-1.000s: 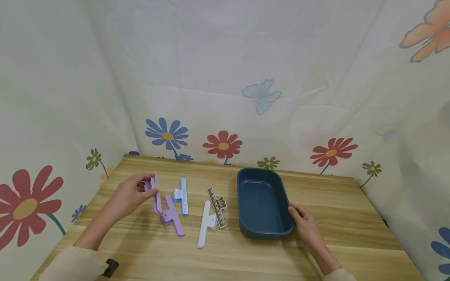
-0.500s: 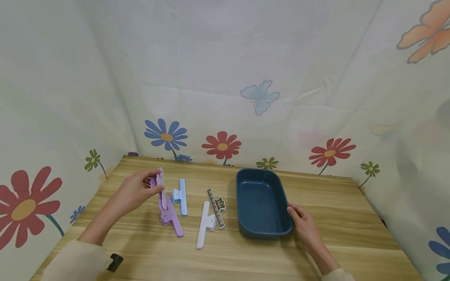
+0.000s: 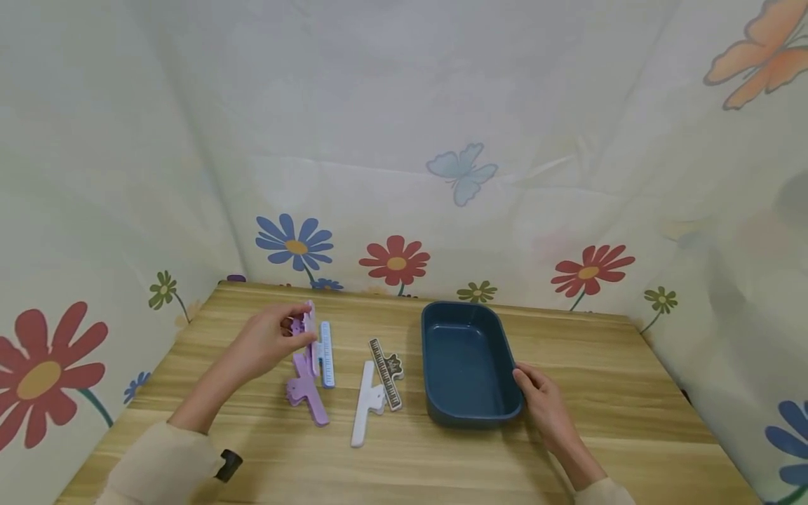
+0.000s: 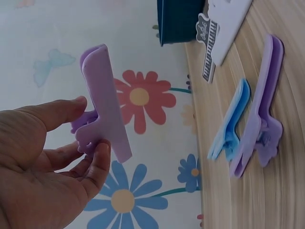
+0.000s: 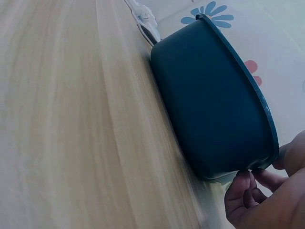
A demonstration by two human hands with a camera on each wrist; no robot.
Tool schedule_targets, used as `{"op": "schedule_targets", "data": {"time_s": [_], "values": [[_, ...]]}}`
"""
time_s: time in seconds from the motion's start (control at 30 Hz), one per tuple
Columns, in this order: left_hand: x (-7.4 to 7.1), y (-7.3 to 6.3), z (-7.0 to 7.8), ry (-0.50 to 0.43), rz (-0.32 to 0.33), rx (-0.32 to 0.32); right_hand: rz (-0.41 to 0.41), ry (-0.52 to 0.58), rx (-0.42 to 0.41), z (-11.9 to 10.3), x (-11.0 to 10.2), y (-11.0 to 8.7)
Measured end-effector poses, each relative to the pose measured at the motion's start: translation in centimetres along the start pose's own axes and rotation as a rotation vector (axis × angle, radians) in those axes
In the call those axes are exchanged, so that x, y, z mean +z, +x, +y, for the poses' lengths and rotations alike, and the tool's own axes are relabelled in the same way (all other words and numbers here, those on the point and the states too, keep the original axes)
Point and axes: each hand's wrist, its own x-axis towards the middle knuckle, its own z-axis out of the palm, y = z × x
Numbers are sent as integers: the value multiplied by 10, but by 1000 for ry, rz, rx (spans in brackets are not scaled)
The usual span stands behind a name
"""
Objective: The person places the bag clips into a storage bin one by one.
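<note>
My left hand (image 3: 268, 340) pinches a light purple bag clip (image 4: 107, 102) between thumb and fingers, raised above the table. Below it on the wood lie a second purple clip (image 3: 307, 394) and a light blue clip (image 3: 327, 354), which the held clip partly covers in the head view. My right hand (image 3: 548, 407) grips the near right rim of a dark blue rectangular bin (image 3: 470, 423), its fingers curled under the lip in the right wrist view. Nothing lies inside the bin.
Between the purple clips and the bin lie a white clip (image 3: 362, 407) and a black-and-white clip with a piano-key pattern (image 3: 386, 375). The wooden table (image 3: 600, 393) ends at a flower-printed cloth wall (image 3: 353, 182) at the back.
My left hand has carried the purple clip to the right, from left of the lying purple clip to over the blue one. The right hand keeps its grip on the bin.
</note>
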Motion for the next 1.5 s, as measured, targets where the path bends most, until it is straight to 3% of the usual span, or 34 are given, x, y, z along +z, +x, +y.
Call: {"op": "schedule_targets", "data": {"time_s": [0.2,0.53,0.87,1.5], "values": [[13,8,13,-20,-19,16,11,3,-8,1,0,0],[34,20,31,-45,-35,100,6,6,-4,2,0,2],[56,30,48,-56,-69,106,4,9,-26,1,2,2],[99,48,93,-78,-103,190,2,-17,-14,1,-2,0]]}}
